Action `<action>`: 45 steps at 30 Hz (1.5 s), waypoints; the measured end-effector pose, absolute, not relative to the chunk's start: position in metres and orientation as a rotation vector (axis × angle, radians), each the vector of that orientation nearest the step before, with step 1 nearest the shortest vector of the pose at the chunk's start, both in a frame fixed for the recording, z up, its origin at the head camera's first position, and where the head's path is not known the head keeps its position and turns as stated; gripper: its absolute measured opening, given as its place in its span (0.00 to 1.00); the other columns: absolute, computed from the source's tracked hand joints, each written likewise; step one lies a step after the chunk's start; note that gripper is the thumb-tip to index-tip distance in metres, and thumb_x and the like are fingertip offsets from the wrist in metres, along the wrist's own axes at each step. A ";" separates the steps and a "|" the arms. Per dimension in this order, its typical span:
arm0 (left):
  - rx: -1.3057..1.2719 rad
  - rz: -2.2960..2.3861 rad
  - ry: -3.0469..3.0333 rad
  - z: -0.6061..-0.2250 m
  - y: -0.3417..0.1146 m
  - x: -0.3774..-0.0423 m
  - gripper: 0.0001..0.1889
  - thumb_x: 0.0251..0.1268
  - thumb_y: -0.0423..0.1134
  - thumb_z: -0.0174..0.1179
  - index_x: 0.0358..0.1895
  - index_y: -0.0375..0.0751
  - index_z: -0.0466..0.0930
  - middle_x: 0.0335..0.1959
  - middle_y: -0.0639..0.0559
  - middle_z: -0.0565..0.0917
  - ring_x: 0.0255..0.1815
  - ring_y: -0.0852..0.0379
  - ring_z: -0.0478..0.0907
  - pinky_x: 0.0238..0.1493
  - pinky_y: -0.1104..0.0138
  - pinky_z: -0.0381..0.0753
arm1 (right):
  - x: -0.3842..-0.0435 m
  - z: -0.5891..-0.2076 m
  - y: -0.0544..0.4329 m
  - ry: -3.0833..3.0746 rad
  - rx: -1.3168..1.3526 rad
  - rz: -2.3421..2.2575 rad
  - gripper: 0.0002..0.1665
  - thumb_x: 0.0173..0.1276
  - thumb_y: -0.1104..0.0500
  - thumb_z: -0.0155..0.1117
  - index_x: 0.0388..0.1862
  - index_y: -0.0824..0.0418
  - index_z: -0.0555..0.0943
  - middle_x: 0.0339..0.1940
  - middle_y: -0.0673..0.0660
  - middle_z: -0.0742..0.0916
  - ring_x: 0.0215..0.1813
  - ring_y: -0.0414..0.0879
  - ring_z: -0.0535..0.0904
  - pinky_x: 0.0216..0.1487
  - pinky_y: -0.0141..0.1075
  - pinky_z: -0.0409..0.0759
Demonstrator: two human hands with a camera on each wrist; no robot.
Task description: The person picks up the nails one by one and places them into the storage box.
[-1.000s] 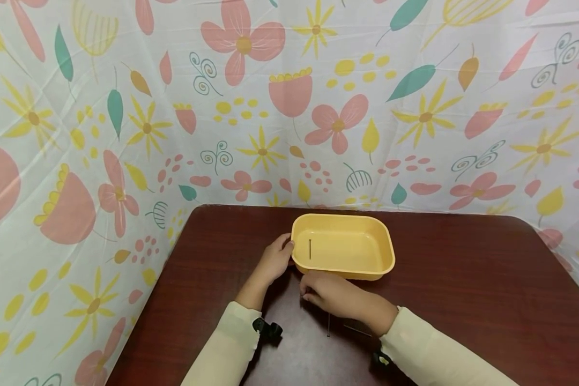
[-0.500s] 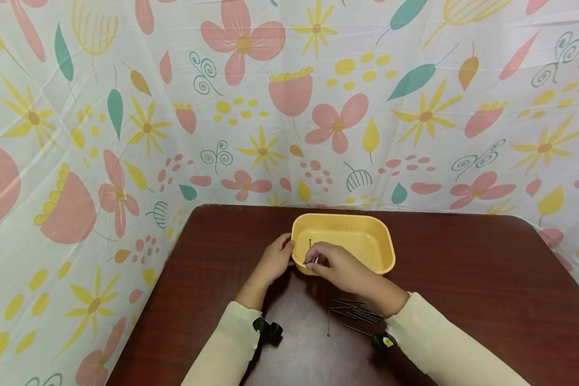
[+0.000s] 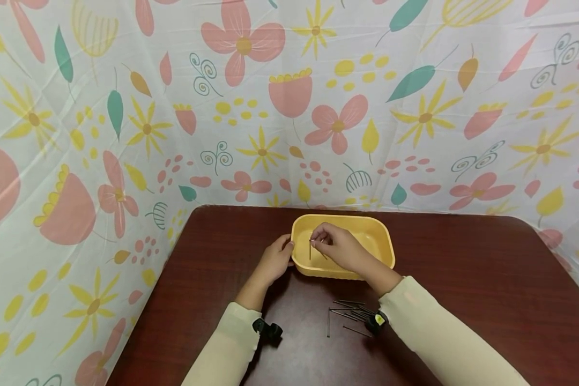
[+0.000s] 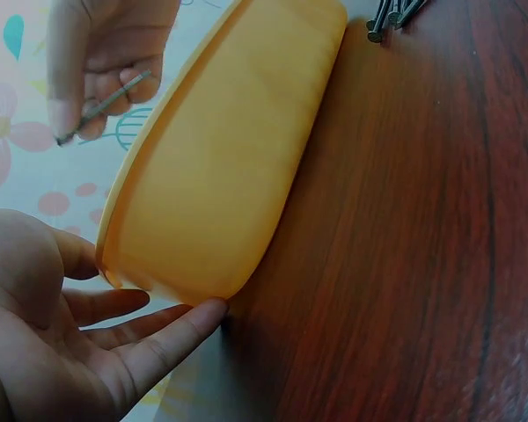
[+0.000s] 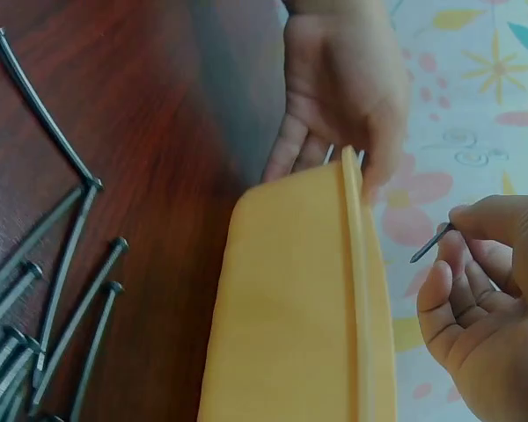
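We see pale cream long sleeves on both arms, plain and loosely cut, the left sleeve [image 3: 224, 346] and the right sleeve [image 3: 448, 329] each ending in a soft, slightly rumpled cuff. Beyond the cuffs we see a bare left hand [image 3: 274, 260] and right hand [image 3: 341, 246]. We spot a lumpy black device [image 3: 269, 329] at the left cuff, and its dark counterpart [image 3: 371, 325] opposite bears a small yellow marking [image 3: 379, 319].

Two hands [image 3: 273, 261] [image 3: 340, 246], one tray [image 3: 338, 272], many nails [image 5: 77, 325]
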State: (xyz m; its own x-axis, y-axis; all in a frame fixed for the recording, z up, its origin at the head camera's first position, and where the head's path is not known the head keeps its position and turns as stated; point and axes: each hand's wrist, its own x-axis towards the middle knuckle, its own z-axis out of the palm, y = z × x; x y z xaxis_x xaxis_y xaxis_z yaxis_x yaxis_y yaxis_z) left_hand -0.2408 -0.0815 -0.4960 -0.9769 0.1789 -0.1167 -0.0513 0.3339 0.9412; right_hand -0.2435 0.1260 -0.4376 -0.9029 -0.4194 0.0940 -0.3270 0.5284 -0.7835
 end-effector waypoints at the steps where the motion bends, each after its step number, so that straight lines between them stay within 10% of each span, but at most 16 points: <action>1: 0.118 1.701 2.394 -0.496 -0.081 -0.241 0.25 0.84 0.46 0.41 0.76 0.40 0.64 0.65 0.36 0.78 0.57 0.43 0.83 0.49 0.59 0.89 | -0.246 -0.438 0.126 2.653 -0.628 -1.323 0.06 0.75 0.57 0.63 0.47 0.56 0.81 0.39 0.54 0.87 0.34 0.44 0.79 0.33 0.33 0.79; 45: 0.108 1.704 2.364 -0.496 -0.084 -0.242 0.28 0.84 0.49 0.42 0.78 0.40 0.61 0.68 0.36 0.75 0.58 0.44 0.82 0.53 0.57 0.89 | -0.303 -0.480 0.118 2.554 -0.041 -1.105 0.11 0.70 0.61 0.60 0.32 0.68 0.85 0.23 0.57 0.87 0.24 0.44 0.80 0.28 0.32 0.83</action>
State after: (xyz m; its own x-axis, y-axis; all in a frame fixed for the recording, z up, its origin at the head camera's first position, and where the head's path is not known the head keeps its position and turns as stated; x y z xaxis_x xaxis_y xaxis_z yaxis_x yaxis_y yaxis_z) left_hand -0.2424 -0.0838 -0.4965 -0.9719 0.1899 -0.1390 -0.0718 0.3232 0.9436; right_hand -0.3028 0.1179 -0.4796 -0.9359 -0.1655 -0.3109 0.1134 0.6942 -0.7108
